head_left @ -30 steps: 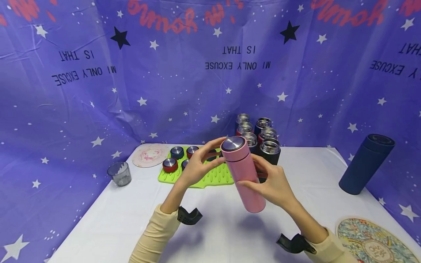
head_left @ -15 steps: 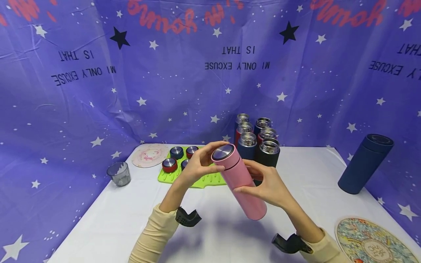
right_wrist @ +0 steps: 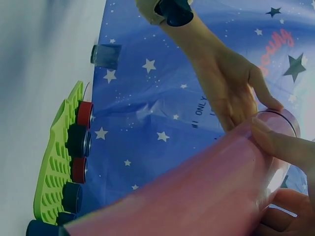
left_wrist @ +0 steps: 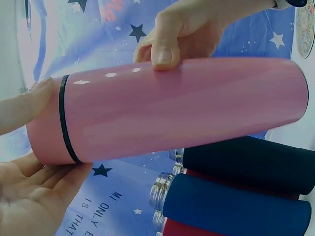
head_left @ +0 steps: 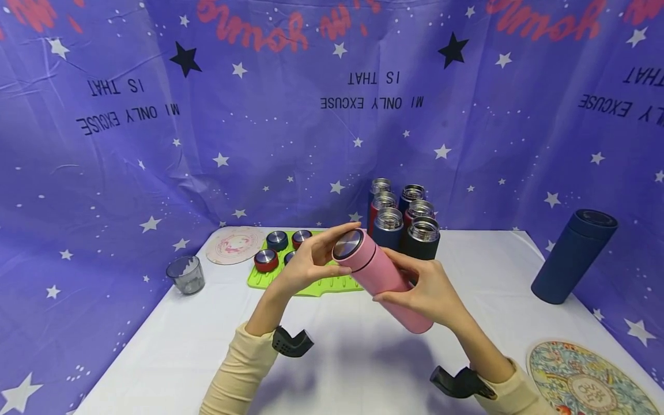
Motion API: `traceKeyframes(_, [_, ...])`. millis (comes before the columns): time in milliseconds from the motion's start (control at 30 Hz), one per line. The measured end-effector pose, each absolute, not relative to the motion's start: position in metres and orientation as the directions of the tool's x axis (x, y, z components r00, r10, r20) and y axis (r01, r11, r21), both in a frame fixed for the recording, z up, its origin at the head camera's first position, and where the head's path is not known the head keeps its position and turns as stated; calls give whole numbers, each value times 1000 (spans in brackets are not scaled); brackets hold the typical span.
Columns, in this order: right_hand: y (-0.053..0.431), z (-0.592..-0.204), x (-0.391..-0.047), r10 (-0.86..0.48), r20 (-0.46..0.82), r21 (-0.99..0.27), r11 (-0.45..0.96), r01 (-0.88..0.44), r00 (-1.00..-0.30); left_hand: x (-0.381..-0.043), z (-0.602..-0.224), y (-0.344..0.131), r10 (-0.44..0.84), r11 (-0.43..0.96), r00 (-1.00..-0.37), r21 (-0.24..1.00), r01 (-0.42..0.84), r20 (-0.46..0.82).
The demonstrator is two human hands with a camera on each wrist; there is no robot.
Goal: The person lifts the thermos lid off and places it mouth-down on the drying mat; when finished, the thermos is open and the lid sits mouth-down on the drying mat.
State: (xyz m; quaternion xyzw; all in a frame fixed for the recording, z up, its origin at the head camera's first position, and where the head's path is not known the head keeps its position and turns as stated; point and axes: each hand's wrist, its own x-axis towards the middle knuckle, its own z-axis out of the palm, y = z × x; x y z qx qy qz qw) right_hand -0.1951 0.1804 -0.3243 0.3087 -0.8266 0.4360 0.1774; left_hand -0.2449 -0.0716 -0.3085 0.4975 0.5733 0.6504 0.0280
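A pink thermos bottle [head_left: 386,283] is held tilted above the table, its capped end up and to the left. My left hand [head_left: 306,262] grips the pink cap [head_left: 355,249], thumb on the near side and fingers behind. Around the bottle's middle my right hand [head_left: 427,291] holds on, with the thumb in front. In the left wrist view a black ring [left_wrist: 69,120] shows between cap and body, and the left thumb [left_wrist: 29,105] lies on the cap. The right wrist view shows the right thumb [right_wrist: 270,137] on the bottle.
Several lidless thermos bottles [head_left: 388,227] stand in two rows at the back. Loose lids [head_left: 266,260] sit on a green mat [head_left: 311,286], left of them. A grey cup [head_left: 187,275] is at far left, a capped navy bottle [head_left: 573,256] at right, a patterned round mat [head_left: 591,380] front right.
The pink bottle has tipped further over, its capped end moving left and down and its base swinging right. Both hands keep hold of it.
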Motion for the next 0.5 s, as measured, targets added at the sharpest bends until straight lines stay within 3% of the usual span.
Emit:
traceKeyframes(300, [176, -327, -193, -326, 630, -547, 459, -701, -705, -237, -303, -70, 555, -240, -552, 756, 609, 622])
traceKeyframes(500, [169, -332, -193, -299, 704, -462, 496, -735, -644, -225, -301, -67, 429, -39, -689, 774, 632, 584])
